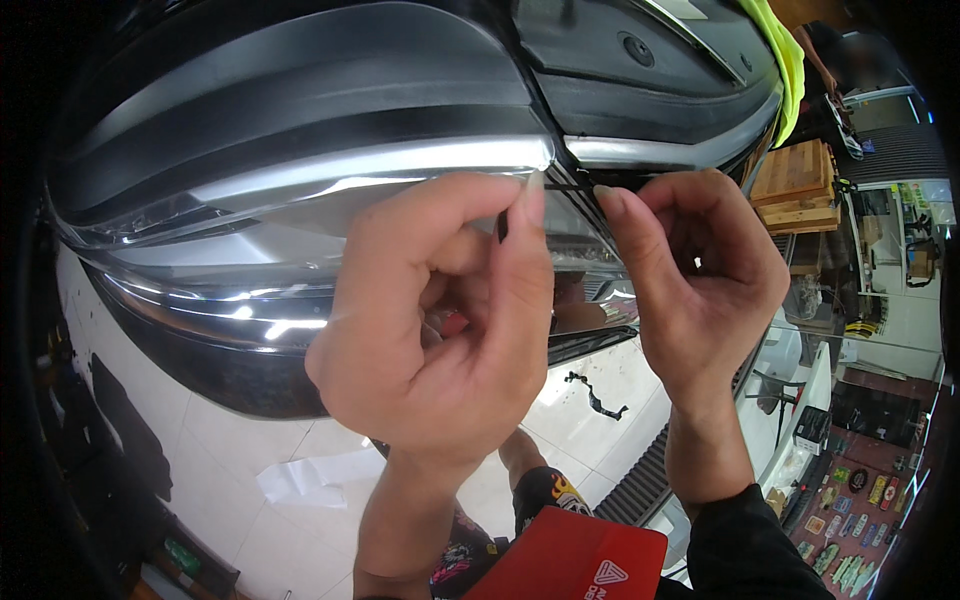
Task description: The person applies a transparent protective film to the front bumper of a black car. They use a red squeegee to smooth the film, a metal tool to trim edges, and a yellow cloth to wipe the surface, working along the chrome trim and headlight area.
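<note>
The left hand (440, 310) is curled, its thumb and forefinger pinching one end of a thin black strip (565, 187). The strip runs level, left to right, stretched taut just in front of the seam on the glossy car bumper (300, 130), seemingly to line it up there. The right hand (695, 270) pinches the strip's other end, its remaining fingers folded in.

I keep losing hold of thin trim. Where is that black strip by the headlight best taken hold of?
Pinch the black strip at its free ends, from both sides, as the left hand and right hand do. It is thin and stretched level along the car's chrome trim.
</note>
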